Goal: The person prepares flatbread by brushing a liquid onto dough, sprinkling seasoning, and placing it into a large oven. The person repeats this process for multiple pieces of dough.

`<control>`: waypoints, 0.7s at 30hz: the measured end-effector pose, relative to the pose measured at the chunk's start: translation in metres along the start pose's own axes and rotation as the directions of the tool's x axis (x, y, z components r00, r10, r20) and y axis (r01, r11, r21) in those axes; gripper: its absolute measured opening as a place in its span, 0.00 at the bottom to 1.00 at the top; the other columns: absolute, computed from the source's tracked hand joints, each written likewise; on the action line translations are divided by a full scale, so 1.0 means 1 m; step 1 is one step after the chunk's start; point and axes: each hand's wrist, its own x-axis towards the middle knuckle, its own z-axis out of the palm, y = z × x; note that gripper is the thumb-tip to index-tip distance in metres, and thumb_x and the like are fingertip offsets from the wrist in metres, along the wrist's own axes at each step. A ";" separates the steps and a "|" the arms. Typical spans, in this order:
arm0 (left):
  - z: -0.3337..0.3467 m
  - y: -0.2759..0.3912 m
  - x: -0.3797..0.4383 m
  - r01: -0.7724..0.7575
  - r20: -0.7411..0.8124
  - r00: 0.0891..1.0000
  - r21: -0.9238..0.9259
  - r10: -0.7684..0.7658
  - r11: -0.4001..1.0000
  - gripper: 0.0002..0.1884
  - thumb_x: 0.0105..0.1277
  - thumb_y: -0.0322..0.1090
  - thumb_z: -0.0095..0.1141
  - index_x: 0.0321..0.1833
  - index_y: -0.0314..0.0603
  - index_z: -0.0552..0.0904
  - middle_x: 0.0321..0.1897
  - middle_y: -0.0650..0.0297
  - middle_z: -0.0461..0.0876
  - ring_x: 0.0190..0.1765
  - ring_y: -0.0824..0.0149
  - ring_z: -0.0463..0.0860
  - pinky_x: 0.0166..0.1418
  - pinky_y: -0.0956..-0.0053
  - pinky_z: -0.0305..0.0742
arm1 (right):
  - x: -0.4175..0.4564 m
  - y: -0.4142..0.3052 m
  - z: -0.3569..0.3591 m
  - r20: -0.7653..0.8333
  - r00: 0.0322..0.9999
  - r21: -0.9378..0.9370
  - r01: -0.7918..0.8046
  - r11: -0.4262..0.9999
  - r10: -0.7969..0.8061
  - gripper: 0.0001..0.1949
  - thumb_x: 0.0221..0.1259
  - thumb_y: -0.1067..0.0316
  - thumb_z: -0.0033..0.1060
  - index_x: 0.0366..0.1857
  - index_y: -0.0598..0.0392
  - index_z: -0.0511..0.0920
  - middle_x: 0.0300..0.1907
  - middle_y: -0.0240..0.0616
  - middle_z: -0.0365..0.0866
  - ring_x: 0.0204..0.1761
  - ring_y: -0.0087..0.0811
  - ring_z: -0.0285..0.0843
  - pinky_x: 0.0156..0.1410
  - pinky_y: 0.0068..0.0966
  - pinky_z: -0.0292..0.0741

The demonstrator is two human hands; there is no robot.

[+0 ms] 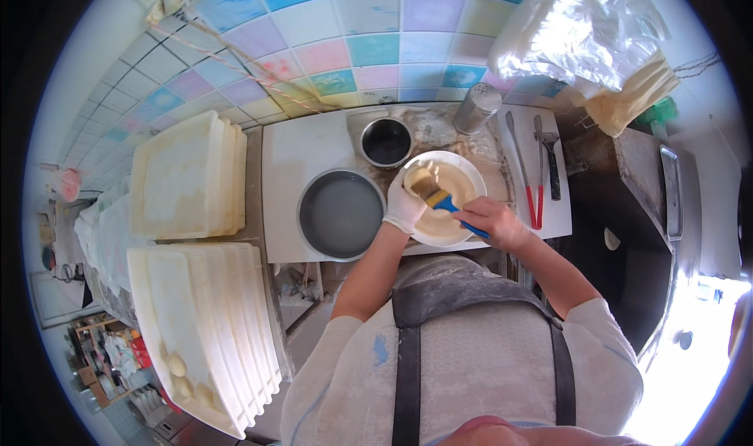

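My left hand [406, 207], in a white glove, is over the left side of a white bowl [482, 178] of pale, creamy liquid. It cups what looks like a pale yellow piece of dough [418, 175], partly hidden by bristles and fingers. My bare right hand [491, 221] grips the blue handle of a flat pastry brush [448, 205]. The brush tilts up to the left, its bristles against the pale piece in the left palm. Close by on the left stands a round grey metal pan [341, 215] of cloudy liquid.
Behind are a pot of dark liquid [386, 142] and a metal shaker [477, 107]. Red-handled tongs [538, 175] and a black-handled scraper [553, 166] lie right. Stacked white trays [176, 181] stand left; a nearer tray [170, 305] holds dough balls. A dark oven-like box [623, 210] is right.
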 end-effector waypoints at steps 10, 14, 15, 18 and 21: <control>-0.002 -0.007 -0.004 -0.017 -0.117 0.992 0.243 0.047 0.970 0.21 0.69 0.43 0.38 0.56 0.34 0.70 0.56 0.52 0.71 0.59 0.56 0.70 0.62 0.58 0.65 | 0.000 0.060 0.009 -0.179 0.649 0.706 -0.438 0.556 0.739 0.07 0.56 0.70 0.61 0.36 0.58 0.80 0.26 0.29 0.78 0.27 0.17 0.72 0.32 0.18 0.70; -0.027 -0.044 0.021 -0.299 0.593 0.804 0.468 0.044 -0.831 0.23 0.64 0.41 0.45 0.58 0.32 0.69 0.60 0.47 0.65 0.65 0.51 0.63 0.67 0.56 0.55 | 0.074 0.068 0.001 -0.145 0.648 0.664 -0.497 0.559 0.748 0.11 0.54 0.62 0.63 0.33 0.59 0.80 0.22 0.33 0.78 0.23 0.20 0.73 0.30 0.22 0.71; -0.024 -0.054 0.027 -0.267 0.582 0.813 0.372 -0.001 -0.889 0.25 0.63 0.41 0.46 0.58 0.31 0.68 0.61 0.46 0.64 0.65 0.50 0.61 0.68 0.56 0.53 | 0.096 0.076 0.005 -0.094 0.677 0.572 -0.563 0.596 0.730 0.14 0.53 0.58 0.63 0.33 0.60 0.80 0.21 0.35 0.78 0.23 0.21 0.74 0.30 0.24 0.72; -0.017 -0.072 0.025 -0.216 0.471 0.875 0.179 -0.109 -0.960 0.32 0.59 0.46 0.49 0.61 0.28 0.63 0.64 0.43 0.58 0.68 0.46 0.54 0.71 0.56 0.46 | 0.132 0.104 0.036 0.077 0.721 0.351 -0.667 0.658 0.689 0.18 0.52 0.52 0.61 0.34 0.60 0.79 0.26 0.44 0.80 0.28 0.32 0.78 0.36 0.30 0.73; -0.008 -0.076 0.025 -0.206 0.347 0.930 0.222 -0.120 -0.953 0.33 0.59 0.47 0.48 0.63 0.30 0.61 0.64 0.44 0.58 0.68 0.46 0.55 0.70 0.54 0.45 | 0.122 0.109 0.066 0.167 0.735 0.438 -0.653 0.618 0.658 0.22 0.54 0.53 0.59 0.47 0.59 0.75 0.41 0.50 0.78 0.41 0.40 0.78 0.46 0.31 0.73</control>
